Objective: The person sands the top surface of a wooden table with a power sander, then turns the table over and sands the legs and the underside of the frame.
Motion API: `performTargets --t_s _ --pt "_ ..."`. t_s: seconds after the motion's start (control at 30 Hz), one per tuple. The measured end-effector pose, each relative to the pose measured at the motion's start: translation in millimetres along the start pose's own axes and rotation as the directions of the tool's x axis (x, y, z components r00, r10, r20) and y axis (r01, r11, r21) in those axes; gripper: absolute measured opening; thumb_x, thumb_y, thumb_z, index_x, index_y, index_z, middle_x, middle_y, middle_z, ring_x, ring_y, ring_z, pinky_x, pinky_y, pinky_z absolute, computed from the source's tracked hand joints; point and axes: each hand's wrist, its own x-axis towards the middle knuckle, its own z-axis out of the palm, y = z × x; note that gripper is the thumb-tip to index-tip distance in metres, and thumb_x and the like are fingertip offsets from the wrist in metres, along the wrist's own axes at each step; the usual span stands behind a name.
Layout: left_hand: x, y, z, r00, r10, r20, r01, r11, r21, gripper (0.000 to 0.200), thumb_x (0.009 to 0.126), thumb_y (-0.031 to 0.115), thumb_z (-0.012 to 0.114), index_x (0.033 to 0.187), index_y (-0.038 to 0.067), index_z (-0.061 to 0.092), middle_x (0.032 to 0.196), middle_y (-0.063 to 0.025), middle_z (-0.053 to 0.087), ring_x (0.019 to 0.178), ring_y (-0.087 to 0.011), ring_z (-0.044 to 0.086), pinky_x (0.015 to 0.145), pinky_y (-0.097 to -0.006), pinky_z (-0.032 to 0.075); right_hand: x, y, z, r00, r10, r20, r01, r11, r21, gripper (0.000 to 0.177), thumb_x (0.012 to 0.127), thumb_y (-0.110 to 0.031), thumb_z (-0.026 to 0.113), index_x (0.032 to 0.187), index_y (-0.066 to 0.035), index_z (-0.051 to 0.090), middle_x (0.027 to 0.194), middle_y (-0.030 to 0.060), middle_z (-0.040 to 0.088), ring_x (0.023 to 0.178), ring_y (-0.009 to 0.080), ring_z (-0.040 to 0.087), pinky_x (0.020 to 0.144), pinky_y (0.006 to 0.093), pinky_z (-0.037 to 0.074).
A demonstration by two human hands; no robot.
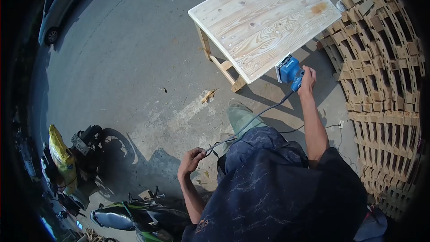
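Sander, blue and corded, is at the near edge of a wooden table, tipped on its side so its flat face turns toward the rim; whether the two touch I cannot tell. The right hand is wrapped round the tool's rear end, and the left hand pinches the cord well out to the side. For work along such an edge, a flush face, light even pressure and slack held clear should serve best. An orange-brown patch marks the tabletop's far right. Stacked pallets crowd the right side and could cramp footing; a dark cable running to a small white block could snag a foot. Farther out, a green-and-black motorcycle, a yellow sack and a car stand at the left.
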Motion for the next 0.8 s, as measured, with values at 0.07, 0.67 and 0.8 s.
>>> performTargets --t_s 0.07,0.67,0.8 --pt "13.8 11.1 -28.4 0.999 0.033 0.025 -0.036 0.991 0.131 0.025 0.097 0.024 0.066 0.104 0.0 0.069 0.086 -0.0028 0.069 0.085 -0.0127 0.059 0.08 -0.0307 0.048 -6.3 12.5 6.1 0.999 -0.041 -0.019 0.04 0.998 -0.043 0.033 0.089 -0.025 0.067 0.115 -0.004 0.063 0.106 0.0098 0.062 0.094 0.0207 0.06 0.081 0.0354 0.052" --pt "166.1 114.3 -184.2 0.942 -0.158 0.297 -0.025 0.849 0.528 0.023 0.092 0.02 0.065 0.102 0.0 0.069 0.086 -0.0066 0.07 0.084 -0.0154 0.063 0.079 -0.0316 0.049 -130.1 38.2 55.1 0.983 0.082 -0.164 -0.101 0.988 -0.115 0.025 0.088 -0.026 0.066 0.106 -0.008 0.063 0.099 0.0083 0.064 0.094 0.0229 0.059 0.087 0.0366 0.047" --pt "212.5 156.7 -214.2 0.924 -0.139 0.357 -0.106 0.804 0.585 0.023 0.092 0.02 0.064 0.102 -0.001 0.069 0.085 -0.0072 0.07 0.082 -0.0154 0.064 0.077 -0.0318 0.05 -162.6 37.8 65.3 0.961 0.101 -0.256 -0.141 0.98 -0.144 0.025 0.088 -0.025 0.066 0.106 -0.008 0.062 0.1 0.0096 0.065 0.095 0.0249 0.06 0.087 0.0383 0.047"
